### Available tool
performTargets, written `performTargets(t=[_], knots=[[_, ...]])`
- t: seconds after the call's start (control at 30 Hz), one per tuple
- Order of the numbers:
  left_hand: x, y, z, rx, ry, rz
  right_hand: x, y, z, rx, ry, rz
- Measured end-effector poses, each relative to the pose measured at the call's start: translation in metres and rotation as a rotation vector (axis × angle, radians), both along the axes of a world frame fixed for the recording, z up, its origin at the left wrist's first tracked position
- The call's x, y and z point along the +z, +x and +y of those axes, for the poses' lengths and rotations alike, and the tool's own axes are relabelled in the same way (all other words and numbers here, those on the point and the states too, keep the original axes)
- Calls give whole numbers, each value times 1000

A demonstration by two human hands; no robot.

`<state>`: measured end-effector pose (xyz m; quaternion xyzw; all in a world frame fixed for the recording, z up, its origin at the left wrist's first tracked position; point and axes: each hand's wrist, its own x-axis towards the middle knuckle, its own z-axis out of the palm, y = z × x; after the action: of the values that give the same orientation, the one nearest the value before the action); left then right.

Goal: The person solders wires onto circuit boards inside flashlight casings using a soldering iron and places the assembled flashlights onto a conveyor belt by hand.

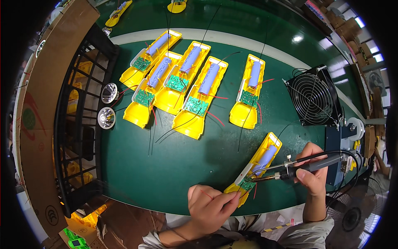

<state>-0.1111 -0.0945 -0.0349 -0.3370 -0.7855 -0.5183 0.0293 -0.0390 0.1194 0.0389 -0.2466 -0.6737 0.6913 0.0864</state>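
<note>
My right hand [311, 176] grips a soldering iron [317, 164] with a thin solder feed tube clamped along it. The iron's tip meets or nearly meets the green circuit board [247, 183] in the nearest yellow flashlight housing half [265, 154]. A purple cylindrical battery [267, 157] lies in that housing. At the housing's lower end, my left hand [209, 206] is closed in a pinch on a thin wire by the board; a red wire end shows across its fingers. The exact contact under the tip is too small to make out.
Several similar yellow housings [200, 93] with batteries, boards and loose wires lie farther back. Two reflector cups [106, 118] sit beside a black crate [78, 124] at left. A black fan [314, 97] stands at right, near a dark blue box with a white spool [355, 128].
</note>
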Motion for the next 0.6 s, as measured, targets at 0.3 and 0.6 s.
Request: performTargets(t=[0.3,0.6], knots=[[1,1,2,-2,-9,-2,6,13,-4,-115,5,176],[4,5,-3,-7,-90,-2,3,43,-12,-251,87,298]])
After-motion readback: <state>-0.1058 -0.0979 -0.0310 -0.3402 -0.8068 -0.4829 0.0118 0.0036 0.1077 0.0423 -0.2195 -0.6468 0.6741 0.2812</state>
